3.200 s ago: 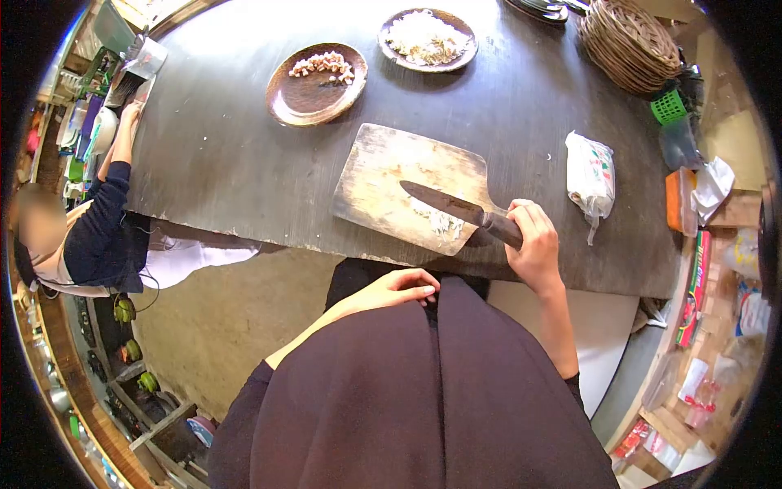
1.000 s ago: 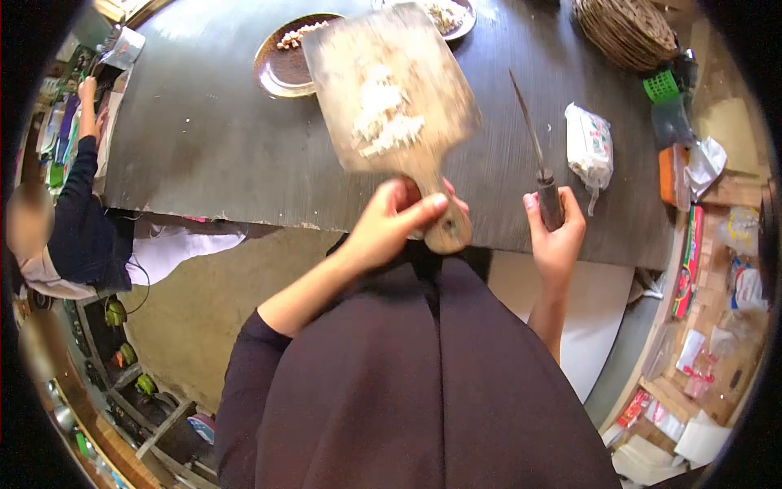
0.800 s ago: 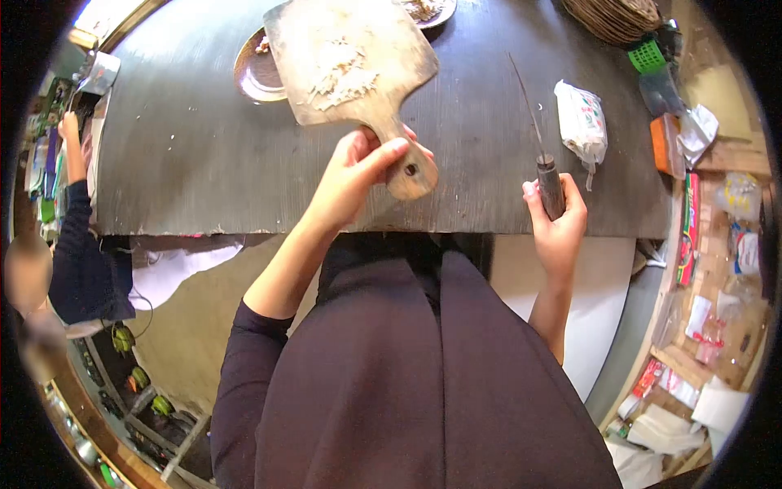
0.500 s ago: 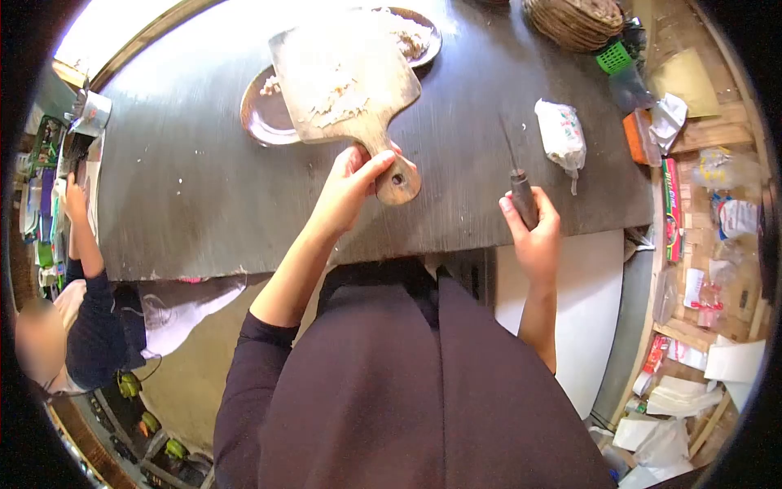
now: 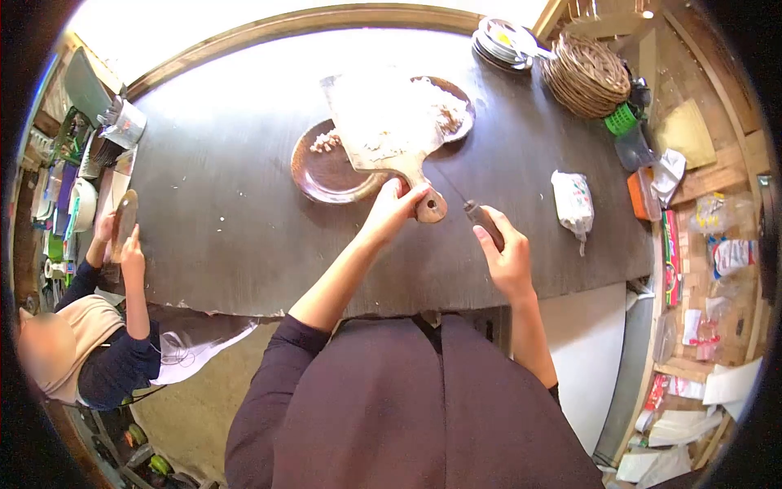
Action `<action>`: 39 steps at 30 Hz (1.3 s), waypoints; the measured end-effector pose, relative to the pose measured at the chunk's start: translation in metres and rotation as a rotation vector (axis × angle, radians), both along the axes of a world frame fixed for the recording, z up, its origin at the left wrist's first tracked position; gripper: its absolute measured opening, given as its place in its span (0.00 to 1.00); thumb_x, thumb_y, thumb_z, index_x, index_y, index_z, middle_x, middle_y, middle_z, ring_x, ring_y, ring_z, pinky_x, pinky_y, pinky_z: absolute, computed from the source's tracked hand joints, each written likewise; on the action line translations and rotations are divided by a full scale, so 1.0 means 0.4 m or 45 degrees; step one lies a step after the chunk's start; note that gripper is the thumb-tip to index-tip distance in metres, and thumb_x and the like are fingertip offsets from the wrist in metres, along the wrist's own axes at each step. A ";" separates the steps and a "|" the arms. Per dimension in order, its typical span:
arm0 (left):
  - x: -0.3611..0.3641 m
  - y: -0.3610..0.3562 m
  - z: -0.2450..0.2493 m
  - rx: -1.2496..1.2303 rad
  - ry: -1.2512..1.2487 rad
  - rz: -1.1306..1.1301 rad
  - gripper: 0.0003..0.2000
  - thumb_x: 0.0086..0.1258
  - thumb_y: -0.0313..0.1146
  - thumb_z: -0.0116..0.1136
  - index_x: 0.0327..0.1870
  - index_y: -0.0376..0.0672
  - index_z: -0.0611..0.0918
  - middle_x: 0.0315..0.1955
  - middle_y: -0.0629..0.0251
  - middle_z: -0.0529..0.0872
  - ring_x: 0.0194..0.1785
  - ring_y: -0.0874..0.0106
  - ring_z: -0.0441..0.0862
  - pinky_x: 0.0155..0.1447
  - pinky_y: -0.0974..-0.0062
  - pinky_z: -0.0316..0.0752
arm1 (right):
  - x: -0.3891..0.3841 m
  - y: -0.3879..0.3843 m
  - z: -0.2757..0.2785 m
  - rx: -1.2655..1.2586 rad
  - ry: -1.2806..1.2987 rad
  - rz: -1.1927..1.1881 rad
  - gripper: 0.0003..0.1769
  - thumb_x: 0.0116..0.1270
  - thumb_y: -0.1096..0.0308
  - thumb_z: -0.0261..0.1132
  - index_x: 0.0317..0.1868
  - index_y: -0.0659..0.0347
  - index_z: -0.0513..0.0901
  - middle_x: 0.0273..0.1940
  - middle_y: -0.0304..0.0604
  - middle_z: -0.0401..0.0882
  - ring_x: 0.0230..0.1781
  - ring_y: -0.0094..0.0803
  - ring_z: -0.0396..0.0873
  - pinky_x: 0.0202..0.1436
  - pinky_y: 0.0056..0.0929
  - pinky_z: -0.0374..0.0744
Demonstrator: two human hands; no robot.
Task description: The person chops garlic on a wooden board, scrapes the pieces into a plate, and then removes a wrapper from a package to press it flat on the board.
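My left hand (image 5: 393, 210) is closed around the handle of a wooden cutting board (image 5: 397, 163). Chopped pale food (image 5: 383, 148) lies on the board, partly washed out by glare. Under or just behind the board are two brown plates: the left plate (image 5: 326, 183) holds a few pale bits, and the right plate (image 5: 464, 90) carries a heap of chopped pale food (image 5: 444, 110). In my right hand (image 5: 509, 253) is a knife (image 5: 482, 222), gripped by its dark handle, its thin blade slanting up-left toward the board's handle.
A white plastic-wrapped packet (image 5: 573, 202) lies to the right. Woven plates (image 5: 586, 75), stacked dishes (image 5: 503, 45), a green basket (image 5: 621, 120) and an orange container (image 5: 643, 194) line the far right. At left, a co-worker (image 5: 106, 334) holds a brown oval object (image 5: 125, 216).
The knife has come left, closer to the board, and its blade now tilts left. My view has shifted, showing more of the table's far side. The co-worker now holds up the oval object.
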State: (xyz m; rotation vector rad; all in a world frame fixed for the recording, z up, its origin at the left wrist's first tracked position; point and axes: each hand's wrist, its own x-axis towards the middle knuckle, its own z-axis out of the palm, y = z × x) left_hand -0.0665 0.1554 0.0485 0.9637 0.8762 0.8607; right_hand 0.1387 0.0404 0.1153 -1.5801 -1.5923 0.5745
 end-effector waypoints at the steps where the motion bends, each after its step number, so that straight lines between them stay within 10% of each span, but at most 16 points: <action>1: 0.001 0.011 0.000 -0.001 0.002 0.024 0.21 0.77 0.44 0.65 0.58 0.36 0.80 0.50 0.65 0.87 0.48 0.77 0.85 0.48 0.75 0.82 | -0.012 0.027 0.013 -0.045 -0.057 -0.004 0.20 0.75 0.62 0.69 0.62 0.59 0.82 0.51 0.55 0.88 0.50 0.51 0.89 0.54 0.39 0.83; 14: 0.029 0.095 -0.054 0.089 0.135 -0.010 0.11 0.79 0.37 0.61 0.46 0.37 0.82 0.38 0.64 0.89 0.39 0.78 0.84 0.43 0.76 0.79 | 0.007 0.266 -0.016 0.078 -0.346 0.337 0.23 0.72 0.55 0.70 0.62 0.54 0.85 0.47 0.48 0.89 0.47 0.48 0.88 0.50 0.40 0.84; 22: 0.054 0.112 -0.053 0.206 0.089 0.122 0.19 0.76 0.37 0.65 0.59 0.33 0.80 0.52 0.58 0.87 0.56 0.71 0.83 0.62 0.70 0.77 | 0.068 0.345 -0.069 0.030 -0.088 0.405 0.21 0.72 0.55 0.70 0.58 0.59 0.87 0.49 0.51 0.90 0.49 0.48 0.89 0.52 0.39 0.85; 31: 0.085 0.116 0.057 0.044 0.556 0.141 0.21 0.75 0.42 0.66 0.57 0.32 0.81 0.47 0.61 0.89 0.47 0.74 0.84 0.50 0.74 0.79 | 0.115 0.399 -0.127 -0.029 -0.080 0.273 0.21 0.73 0.52 0.69 0.59 0.55 0.87 0.45 0.53 0.91 0.46 0.48 0.90 0.51 0.40 0.85; 39: 0.104 0.146 -0.040 0.080 0.334 0.228 0.22 0.76 0.43 0.66 0.59 0.33 0.81 0.49 0.61 0.88 0.48 0.75 0.84 0.49 0.75 0.79 | 0.165 0.434 -0.142 -0.046 -0.123 0.205 0.20 0.73 0.51 0.69 0.59 0.52 0.88 0.44 0.52 0.91 0.45 0.49 0.90 0.50 0.41 0.85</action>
